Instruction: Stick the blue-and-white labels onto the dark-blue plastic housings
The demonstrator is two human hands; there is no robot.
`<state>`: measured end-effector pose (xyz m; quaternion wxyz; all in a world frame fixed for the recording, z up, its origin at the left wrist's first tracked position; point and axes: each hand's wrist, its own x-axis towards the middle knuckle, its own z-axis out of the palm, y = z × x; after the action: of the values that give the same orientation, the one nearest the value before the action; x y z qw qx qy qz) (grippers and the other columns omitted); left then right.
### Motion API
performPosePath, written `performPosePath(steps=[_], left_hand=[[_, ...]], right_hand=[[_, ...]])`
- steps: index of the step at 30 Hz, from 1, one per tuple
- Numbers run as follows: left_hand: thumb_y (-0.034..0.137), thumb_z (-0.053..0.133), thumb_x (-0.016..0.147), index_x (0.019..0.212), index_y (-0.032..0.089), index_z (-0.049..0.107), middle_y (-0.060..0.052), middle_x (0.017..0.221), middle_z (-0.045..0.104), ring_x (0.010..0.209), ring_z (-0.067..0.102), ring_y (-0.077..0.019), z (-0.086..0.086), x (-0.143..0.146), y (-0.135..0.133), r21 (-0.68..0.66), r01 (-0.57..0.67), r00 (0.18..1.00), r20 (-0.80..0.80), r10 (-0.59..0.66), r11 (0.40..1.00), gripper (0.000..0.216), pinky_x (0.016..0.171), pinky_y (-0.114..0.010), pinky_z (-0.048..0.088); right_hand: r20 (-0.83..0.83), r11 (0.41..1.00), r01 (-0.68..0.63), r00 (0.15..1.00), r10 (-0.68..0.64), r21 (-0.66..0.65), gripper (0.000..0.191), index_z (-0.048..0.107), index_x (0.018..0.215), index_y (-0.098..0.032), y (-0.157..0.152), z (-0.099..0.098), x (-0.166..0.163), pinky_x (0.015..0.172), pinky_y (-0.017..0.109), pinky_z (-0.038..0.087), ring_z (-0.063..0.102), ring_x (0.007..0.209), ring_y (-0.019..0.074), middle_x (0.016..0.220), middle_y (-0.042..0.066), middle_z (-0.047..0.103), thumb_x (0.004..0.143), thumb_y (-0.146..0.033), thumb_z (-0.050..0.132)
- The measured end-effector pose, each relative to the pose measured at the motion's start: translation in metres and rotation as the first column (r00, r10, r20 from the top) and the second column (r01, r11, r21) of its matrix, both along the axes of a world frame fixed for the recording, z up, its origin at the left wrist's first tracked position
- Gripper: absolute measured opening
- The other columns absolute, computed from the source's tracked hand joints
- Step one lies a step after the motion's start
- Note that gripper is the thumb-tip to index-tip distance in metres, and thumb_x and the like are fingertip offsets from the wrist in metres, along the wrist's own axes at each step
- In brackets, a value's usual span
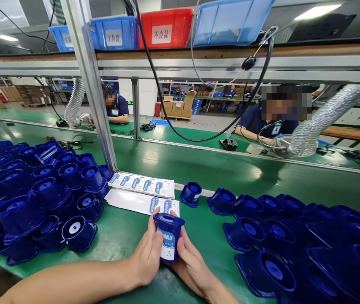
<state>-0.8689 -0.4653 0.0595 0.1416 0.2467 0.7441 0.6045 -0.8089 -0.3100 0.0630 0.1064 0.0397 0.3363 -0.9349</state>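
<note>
The left hand (144, 257) and right hand (192, 261) were curled around opposite sides of a glossy, dark-blue plastic cup-shaped housing (169, 242), on the near side of flat white label sheets (132, 200). Flanged blue housings (48, 192) crowded the smooth green bench (116, 242) on either side of the sheets.

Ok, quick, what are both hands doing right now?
Left hand: closed around one side of a labelled blue cup-shaped part.
Right hand: closed around the other side of that same part.
</note>
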Motion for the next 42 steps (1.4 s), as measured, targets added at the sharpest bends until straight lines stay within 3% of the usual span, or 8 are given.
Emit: performPosePath(steps=[5, 14, 16, 19, 24, 29, 36, 42], left_hand=[[0.054, 0.03, 0.109, 0.169, 0.013, -0.003, -0.022, 0.176, 0.019, 0.164, 0.02, -0.032, 0.003, -0.003, 0.002, -0.065, 0.087, 0.99, -0.104, -0.094, 0.994, 0.08, 0.135, -0.054, 0.02], [0.057, 0.069, 0.09, 0.167, 0.018, -0.019, -0.022, 0.169, 0.033, 0.15, 0.041, -0.041, 0.004, -0.016, 0.005, 0.049, 0.24, 0.97, -0.055, -0.237, 0.97, 0.123, 0.125, -0.059, 0.035], [0.058, 0.07, 0.09, 0.168, 0.019, -0.014, -0.021, 0.17, 0.031, 0.155, 0.034, -0.0411, 0.005, -0.021, 0.003, 0.066, 0.271, 0.962, -0.001, -0.271, 0.96, 0.121, 0.129, -0.059, 0.027], [0.061, 0.054, 0.1, 0.17, 0.022, 0.006, -0.016, 0.172, 0.032, 0.161, 0.025, -0.0363, 0.008, -0.029, 0.0, 0.206, 0.217, 0.957, 0.148, -0.25, 0.954, 0.094, 0.134, -0.055, 0.017], [0.062, 0.063, 0.096, 0.165, 0.025, 0.029, -0.015, 0.149, 0.061, 0.133, 0.06, -0.0336, 0.005, -0.038, -0.002, 0.394, 0.151, 0.906, 0.311, -0.287, 0.906, 0.086, 0.115, -0.048, 0.046], [0.062, 0.074, 0.089, 0.15, 0.024, 0.048, -0.012, 0.132, 0.068, 0.117, 0.065, -0.0281, 0.0, -0.04, -0.001, 0.392, 0.151, 0.901, 0.324, -0.29, 0.908, 0.076, 0.104, -0.04, 0.049], [0.062, 0.081, 0.083, 0.142, 0.022, 0.049, -0.013, 0.13, 0.067, 0.119, 0.063, -0.03, -0.001, -0.036, 0.001, 0.329, 0.059, 0.923, 0.342, -0.177, 0.943, 0.078, 0.108, -0.045, 0.047], [0.062, 0.085, 0.079, 0.147, 0.021, 0.045, -0.016, 0.134, 0.065, 0.124, 0.062, -0.0326, -0.002, -0.032, -0.001, 0.28, 0.021, 0.941, 0.32, -0.114, 0.96, 0.09, 0.11, -0.048, 0.048]], right_hand=[[0.009, 0.999, 0.046, 0.999, -0.046, -0.028, 0.08, 0.027, 0.163, -0.054, 0.0, -0.002, -0.002, 0.122, 0.053, 0.039, 0.051, 0.146, 0.0249, 0.166, 0.0, 0.047, 0.096, -0.054, 0.071], [-0.031, 0.997, 0.053, 0.998, -0.052, 0.062, 0.079, 0.025, 0.164, -0.053, 0.007, -0.005, -0.008, 0.128, 0.046, 0.031, 0.044, 0.152, 0.021, 0.17, -0.003, 0.042, 0.098, -0.053, 0.069], [-0.044, 0.995, 0.053, 0.998, -0.049, 0.083, 0.078, 0.025, 0.164, -0.05, 0.008, -0.002, -0.009, 0.129, 0.046, 0.028, 0.042, 0.154, 0.0215, 0.171, -0.002, 0.039, 0.099, -0.052, 0.068], [-0.045, 0.994, 0.044, 0.998, -0.04, 0.096, 0.083, 0.021, 0.166, -0.049, 0.008, 0.0, -0.009, 0.13, 0.049, 0.026, 0.04, 0.155, 0.0226, 0.172, -0.001, 0.037, 0.098, -0.05, 0.07], [-0.034, 0.997, 0.003, 0.999, 0.0, 0.079, 0.086, 0.018, 0.166, -0.046, 0.008, -0.001, -0.008, 0.128, 0.051, 0.027, 0.042, 0.154, 0.0239, 0.171, 0.003, 0.04, 0.097, -0.051, 0.07], [-0.071, 0.991, -0.02, 0.997, 0.03, 0.133, 0.075, 0.026, 0.161, -0.043, 0.009, 0.0, -0.009, 0.124, 0.047, 0.034, 0.052, 0.145, 0.0234, 0.162, 0.006, 0.051, 0.099, -0.05, 0.068], [-0.057, 0.961, 0.097, 0.995, -0.085, 0.26, 0.067, 0.04, 0.15, -0.036, 0.0, 0.001, -0.011, 0.113, 0.042, 0.047, 0.064, 0.13, 0.0251, 0.139, 0.008, 0.069, 0.094, -0.049, 0.076], [-0.088, 0.946, 0.072, 0.995, -0.047, 0.316, 0.066, 0.036, 0.148, -0.034, 0.001, 0.004, -0.011, 0.108, 0.043, 0.05, 0.065, 0.127, 0.0257, 0.135, 0.009, 0.069, 0.096, -0.049, 0.073]])
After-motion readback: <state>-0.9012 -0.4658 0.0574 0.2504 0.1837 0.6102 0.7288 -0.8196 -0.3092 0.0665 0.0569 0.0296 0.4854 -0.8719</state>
